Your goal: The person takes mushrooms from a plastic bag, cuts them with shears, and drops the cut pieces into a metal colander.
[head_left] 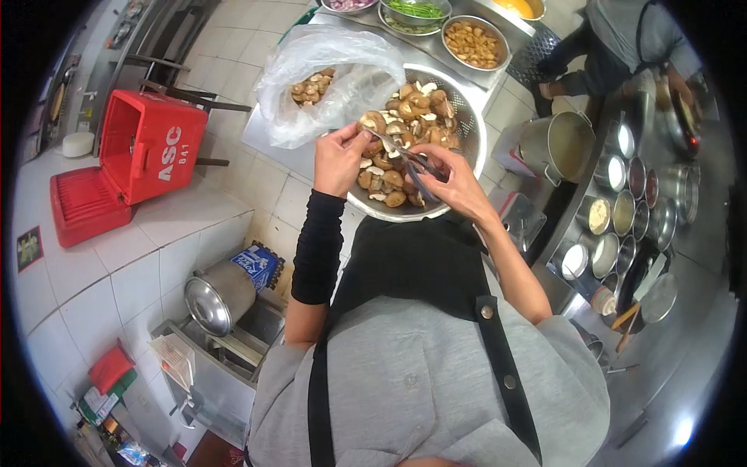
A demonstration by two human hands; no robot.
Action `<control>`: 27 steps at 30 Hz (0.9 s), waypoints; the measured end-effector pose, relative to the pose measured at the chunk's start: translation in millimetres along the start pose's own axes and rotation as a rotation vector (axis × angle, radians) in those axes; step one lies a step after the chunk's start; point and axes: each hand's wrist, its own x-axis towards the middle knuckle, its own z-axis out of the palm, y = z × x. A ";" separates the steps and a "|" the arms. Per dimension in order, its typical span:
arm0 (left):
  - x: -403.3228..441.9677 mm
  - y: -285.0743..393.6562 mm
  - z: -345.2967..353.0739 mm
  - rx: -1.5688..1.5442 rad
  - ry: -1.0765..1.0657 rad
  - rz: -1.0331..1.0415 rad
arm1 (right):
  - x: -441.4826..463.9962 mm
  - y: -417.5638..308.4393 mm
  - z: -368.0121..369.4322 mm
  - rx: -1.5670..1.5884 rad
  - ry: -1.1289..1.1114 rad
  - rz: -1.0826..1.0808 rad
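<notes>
My left hand (339, 158), in a black arm sleeve, pinches a brown mushroom (373, 121) above the near left part of a metal colander (472, 128). In my right hand (455, 183) is a pair of scissors (412, 161), fingers through the handles and blades pointing at the mushroom's stem. Many brown mushrooms (393, 180), some with pale cut pieces, fill the colander below both hands. A clear plastic bag (296, 117) stands open to the left of the colander, with more mushrooms showing inside it.
Bowls of chopped brown food (472, 44) and green vegetables (415, 9) stand at the far side. A red box (159, 145) with its lid hanging lies left. To the right are a large pot (557, 146), several small metal containers (605, 253) and another person (630, 39).
</notes>
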 end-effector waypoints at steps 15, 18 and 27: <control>-12.7 -22.9 25.6 0.331 -0.172 0.277 | -60.6 37.2 -37.6 0.174 0.282 0.086; 26.2 -5.2 -11.7 0.565 0.070 0.487 | -63.0 29.2 -46.4 0.141 0.337 0.077; 170.5 64.3 -129.3 1.281 0.256 0.569 | -20.3 3.6 -22.8 -0.125 0.238 -0.132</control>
